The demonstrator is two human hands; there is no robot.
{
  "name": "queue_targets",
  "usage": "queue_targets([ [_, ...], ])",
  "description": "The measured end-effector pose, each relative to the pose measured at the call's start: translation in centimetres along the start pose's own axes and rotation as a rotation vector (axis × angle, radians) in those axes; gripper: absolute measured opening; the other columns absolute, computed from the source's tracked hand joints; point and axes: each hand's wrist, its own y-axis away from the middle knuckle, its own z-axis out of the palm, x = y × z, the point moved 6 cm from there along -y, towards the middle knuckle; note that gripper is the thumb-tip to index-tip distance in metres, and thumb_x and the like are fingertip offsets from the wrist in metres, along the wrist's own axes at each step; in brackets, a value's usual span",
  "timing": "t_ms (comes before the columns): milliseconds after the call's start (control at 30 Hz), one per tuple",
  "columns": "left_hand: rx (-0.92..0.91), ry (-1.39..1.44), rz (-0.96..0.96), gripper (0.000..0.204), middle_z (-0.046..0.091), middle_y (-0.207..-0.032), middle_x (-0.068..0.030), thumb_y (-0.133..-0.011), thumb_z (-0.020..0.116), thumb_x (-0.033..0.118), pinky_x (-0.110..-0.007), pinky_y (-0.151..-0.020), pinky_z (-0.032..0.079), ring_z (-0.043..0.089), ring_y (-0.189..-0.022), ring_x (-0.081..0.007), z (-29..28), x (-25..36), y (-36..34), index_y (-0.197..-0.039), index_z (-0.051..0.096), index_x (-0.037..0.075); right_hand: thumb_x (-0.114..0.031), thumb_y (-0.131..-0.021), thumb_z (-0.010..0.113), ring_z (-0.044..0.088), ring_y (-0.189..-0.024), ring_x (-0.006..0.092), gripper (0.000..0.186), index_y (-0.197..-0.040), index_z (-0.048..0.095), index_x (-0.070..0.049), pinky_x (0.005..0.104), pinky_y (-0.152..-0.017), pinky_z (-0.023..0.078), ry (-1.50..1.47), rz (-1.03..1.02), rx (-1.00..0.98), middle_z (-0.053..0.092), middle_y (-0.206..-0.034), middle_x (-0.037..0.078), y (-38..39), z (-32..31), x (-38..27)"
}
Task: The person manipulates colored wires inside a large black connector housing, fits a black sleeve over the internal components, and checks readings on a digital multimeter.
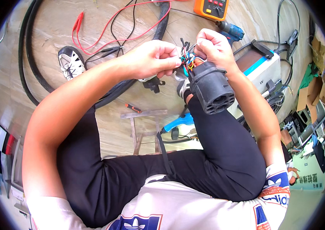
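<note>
A black round plug connector (213,92) with several holes in its face hangs just under my right hand (217,49). From its back end spreads a bundle of thin coloured wires (187,58): blue, green, yellow, white and black. My left hand (155,58) pinches at the left side of this bundle, its thumb and forefinger pressed together. The fingers of my right hand are curled closed on a thin wire at the bundle's upper right. Which single wire each hand grips is hard to make out. Thicker orange leads (198,61) enter the connector beside the right hand.
On the floor ahead lie an orange multimeter (211,8), red test leads (78,23), a blue power drill (231,31) and thick black cable (28,57). A white-and-blue box (260,65) stands right. Between my legs are a wooden stool (144,114) and an orange-handled tool (133,108).
</note>
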Motion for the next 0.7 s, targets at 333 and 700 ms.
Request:
queue_targets([
  [333, 0.047, 0.036, 0.002, 0.02, 0.061, -0.075, 0.0022, -0.103, 0.061, 0.027, -0.021, -0.06, 0.042, 0.053, -0.065, -0.0053, 0.24, -0.23, 0.04, -0.095, 0.061, 0.008, -0.014, -0.096, 0.06, 0.042, -0.062, 0.0025, 0.015, -0.085, 0.056, -0.005, 0.0217, -0.054, 0.033, 0.07, -0.035, 0.005, 0.049, -0.071, -0.006, -0.27, -0.04, -0.18],
  [700, -0.012, -0.061, 0.062, 0.021, 0.062, -0.077, 0.0009, -0.102, 0.062, 0.027, -0.024, -0.062, 0.046, 0.055, -0.067, -0.0071, 0.15, -0.15, -0.53, -0.097, 0.062, 0.007, -0.014, -0.097, 0.061, 0.049, -0.07, 0.0039, 0.012, -0.089, 0.058, -0.004, 0.022, -0.063, 0.04, 0.011, -0.007, -0.023, 0.055, -0.077, -0.004, -0.2, 0.11, 0.06],
])
